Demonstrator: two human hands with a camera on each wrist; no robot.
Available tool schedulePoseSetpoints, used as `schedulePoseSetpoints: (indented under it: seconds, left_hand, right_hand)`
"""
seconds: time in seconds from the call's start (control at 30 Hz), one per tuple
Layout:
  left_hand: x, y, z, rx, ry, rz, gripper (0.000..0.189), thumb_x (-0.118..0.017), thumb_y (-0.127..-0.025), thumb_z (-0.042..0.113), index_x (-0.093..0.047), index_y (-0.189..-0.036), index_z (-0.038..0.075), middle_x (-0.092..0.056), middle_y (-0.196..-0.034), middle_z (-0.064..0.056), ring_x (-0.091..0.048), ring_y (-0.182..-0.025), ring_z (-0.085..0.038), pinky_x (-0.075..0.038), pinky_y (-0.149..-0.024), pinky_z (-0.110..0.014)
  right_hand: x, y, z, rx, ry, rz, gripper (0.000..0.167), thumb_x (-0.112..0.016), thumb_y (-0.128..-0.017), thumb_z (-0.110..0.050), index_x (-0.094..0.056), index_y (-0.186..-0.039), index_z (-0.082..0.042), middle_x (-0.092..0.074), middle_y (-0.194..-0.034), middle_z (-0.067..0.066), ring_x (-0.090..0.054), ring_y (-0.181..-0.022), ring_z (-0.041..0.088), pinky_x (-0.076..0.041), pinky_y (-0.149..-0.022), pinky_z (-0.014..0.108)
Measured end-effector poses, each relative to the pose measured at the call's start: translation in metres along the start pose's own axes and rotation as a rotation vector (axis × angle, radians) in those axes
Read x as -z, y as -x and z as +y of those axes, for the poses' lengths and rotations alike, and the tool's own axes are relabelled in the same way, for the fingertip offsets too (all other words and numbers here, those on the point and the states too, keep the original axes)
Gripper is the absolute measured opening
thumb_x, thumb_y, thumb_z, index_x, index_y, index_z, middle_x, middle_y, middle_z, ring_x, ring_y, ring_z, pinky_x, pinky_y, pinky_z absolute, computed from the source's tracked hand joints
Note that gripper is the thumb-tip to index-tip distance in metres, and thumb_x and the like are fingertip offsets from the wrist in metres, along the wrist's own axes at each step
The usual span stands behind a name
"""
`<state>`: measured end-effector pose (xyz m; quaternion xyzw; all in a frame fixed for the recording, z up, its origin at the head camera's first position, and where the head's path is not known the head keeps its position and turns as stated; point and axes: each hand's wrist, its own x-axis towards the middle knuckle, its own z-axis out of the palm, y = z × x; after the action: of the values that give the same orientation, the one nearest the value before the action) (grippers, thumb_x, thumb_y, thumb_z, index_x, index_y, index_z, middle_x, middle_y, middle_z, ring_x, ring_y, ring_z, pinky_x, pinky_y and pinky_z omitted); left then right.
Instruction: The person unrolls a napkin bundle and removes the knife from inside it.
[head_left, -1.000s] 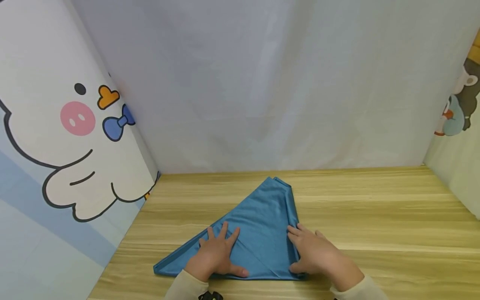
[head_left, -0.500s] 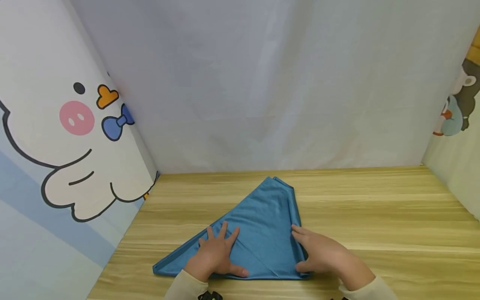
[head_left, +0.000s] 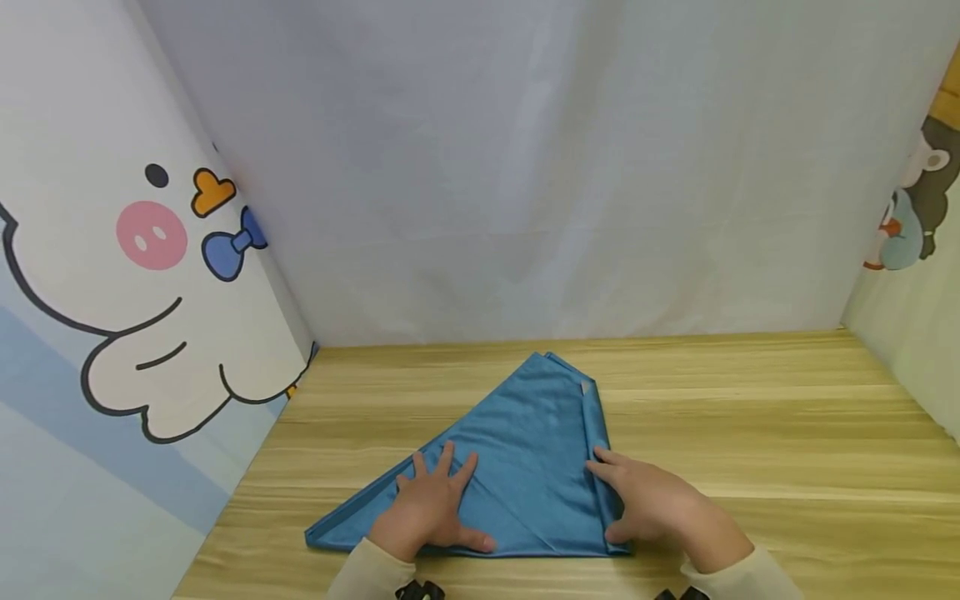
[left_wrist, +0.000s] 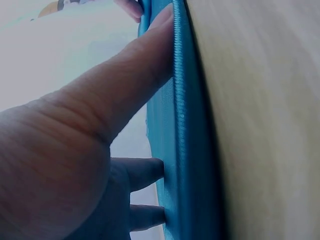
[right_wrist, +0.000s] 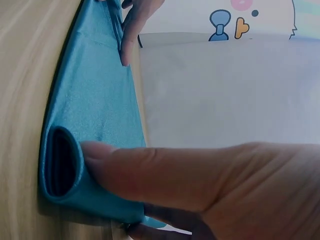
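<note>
One spread left hand (head_left: pixel 426 510) and one uncurled right hand (head_left: pixel 651 497) touch one cloth (head_left: pixel 528 467) (blue).

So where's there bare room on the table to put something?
The biggest bare patch of table lies between the right hand and right wall. A smaller one is between the cloth, printed bird and back sheet. The cloth is crowded: the left hand and right hand touch it.

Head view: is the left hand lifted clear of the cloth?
No, the left hand rests on the blue cloth with its fingers spread.
</note>
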<state>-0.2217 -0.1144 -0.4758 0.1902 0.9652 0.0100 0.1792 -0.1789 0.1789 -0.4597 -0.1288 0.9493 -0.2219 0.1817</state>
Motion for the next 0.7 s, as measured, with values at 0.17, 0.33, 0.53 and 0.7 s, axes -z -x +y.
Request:
schedulePoseSetpoints:
  seconds: [0.17, 0.33, 0.53, 0.7]
  left_hand:
    - [0.000, -0.001, 0.003, -0.054, 0.008, 0.038, 0.113, -0.061, -0.066, 0.082, -0.029, -0.153, 0.019, -0.018, -0.157, -0.020, -0.011, -0.138, -0.055, -0.022, -0.095, -0.077]
    - [0.002, -0.003, 0.015, -0.204, 0.150, 0.116, 0.103, -0.051, -0.080, 0.077, -0.022, -0.155, 0.012, -0.016, -0.158, -0.019, -0.004, -0.144, -0.041, -0.015, -0.104, -0.071]
    - [-0.002, -0.008, 0.023, -0.233, 0.201, 0.108, 0.095, -0.048, -0.087, 0.071, -0.020, -0.155, 0.011, -0.015, -0.158, -0.016, -0.008, -0.145, -0.036, -0.020, -0.109, -0.061]
    - [-0.008, -0.013, 0.025, -0.232, 0.169, 0.063, 0.096, -0.050, -0.085, 0.071, -0.023, -0.154, 0.010, -0.016, -0.158, -0.018, -0.011, -0.144, -0.038, -0.027, -0.109, -0.053]
  right_hand:
    - [0.000, 0.000, 0.000, -0.003, 0.004, -0.004, 0.083, -0.086, -0.071, -0.023, -0.048, -0.142, -0.007, -0.033, -0.153, 0.013, -0.038, -0.134, 0.037, -0.037, -0.102, 0.053]
    - [0.000, -0.002, -0.002, -0.003, 0.020, -0.005, 0.083, -0.086, -0.071, -0.025, -0.047, -0.143, -0.007, -0.033, -0.153, 0.013, -0.039, -0.134, 0.037, -0.038, -0.101, 0.054]
    - [0.000, -0.001, -0.007, 0.011, 0.040, 0.018, 0.074, -0.081, -0.078, -0.028, -0.049, -0.141, -0.003, -0.036, -0.151, 0.016, -0.037, -0.134, 0.038, -0.031, -0.105, 0.057]
    - [-0.005, -0.003, -0.012, 0.083, 0.136, 0.124, 0.064, -0.076, -0.083, -0.030, -0.054, -0.134, 0.002, -0.041, -0.146, 0.020, -0.035, -0.135, 0.039, -0.027, -0.104, 0.062]
